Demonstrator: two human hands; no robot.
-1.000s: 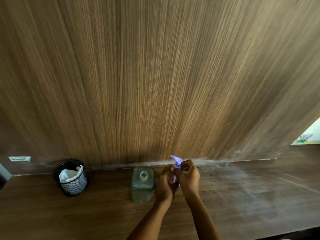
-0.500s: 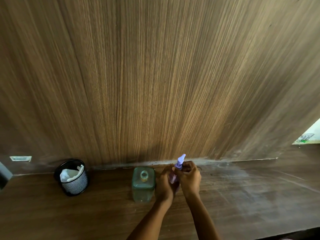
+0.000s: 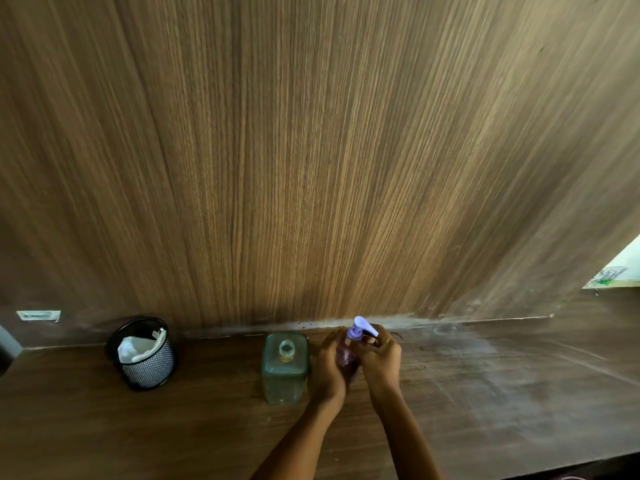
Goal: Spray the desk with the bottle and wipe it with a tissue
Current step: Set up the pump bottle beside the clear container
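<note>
A small clear bottle with a lilac spray head (image 3: pixel 360 330) stands upright near the back of the dark wooden desk (image 3: pixel 502 393). My left hand (image 3: pixel 329 367) wraps its body from the left. My right hand (image 3: pixel 381 358) holds it from the right, fingers up by the neck under the nozzle, which points right. Most of the bottle's body is hidden by my hands. White tissue (image 3: pixel 133 348) sits crumpled in a black mesh cup (image 3: pixel 147 367) at the far left.
A square green glass bottle (image 3: pixel 285 367) without a cap stands just left of my left hand. A tall wood-grain panel (image 3: pixel 311 150) rises behind the desk. Pale dusty smears cover the desk to the right. The front edge runs along the bottom right.
The lilac nozzle has turned: it pointed left a second ago, then up and away, and now points right. Both hands stay in place around the bottle.
</note>
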